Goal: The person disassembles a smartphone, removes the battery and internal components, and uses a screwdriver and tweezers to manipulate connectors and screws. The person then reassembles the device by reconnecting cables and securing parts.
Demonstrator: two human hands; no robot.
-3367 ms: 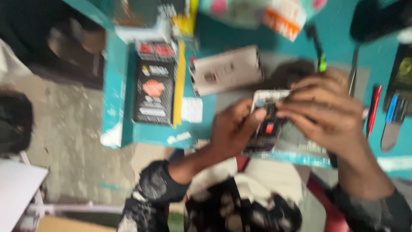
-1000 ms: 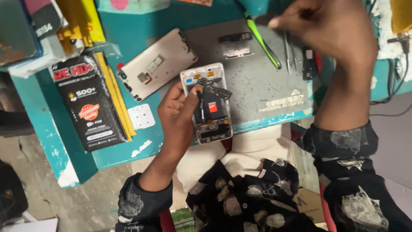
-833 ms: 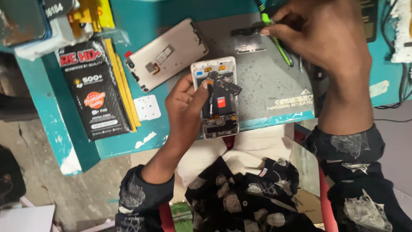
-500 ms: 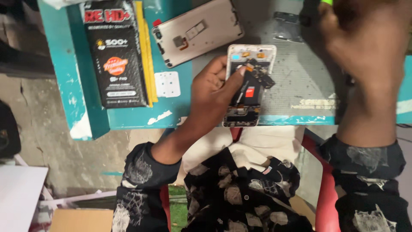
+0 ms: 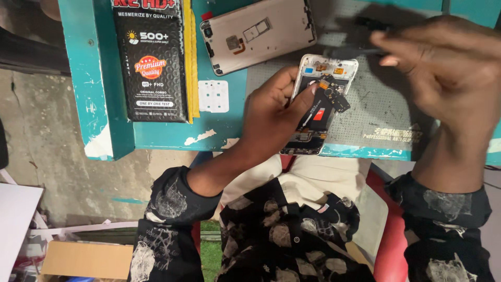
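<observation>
- While your left hand (image 5: 271, 117) sits at centre frame, its fingers curl round the opened phone (image 5: 319, 104), thumb pressed onto the dark innards, so that's a firm hold on the left edge.
- That opened phone lies face down at the centre, its lower end poking just past the near edge of the teal table (image 5: 99, 78), its upper end on the grey work mat (image 5: 386, 109).
- Your right hand (image 5: 443, 73) hovers at upper right, blurred, above the mat and apart from the phone. Fingers are loosely bent and pointing left; whether they pinch anything, I can't tell.
- Just above your left hand, upper centre, lies a pale back cover (image 5: 258, 34), tilted, inner side up.
- Left of it stands out a black printed box (image 5: 151, 60) with a yellow strip (image 5: 193, 62) along its right side.
- Between box and hand, a small white perforated square (image 5: 214, 96) rests flat on the table.
</observation>
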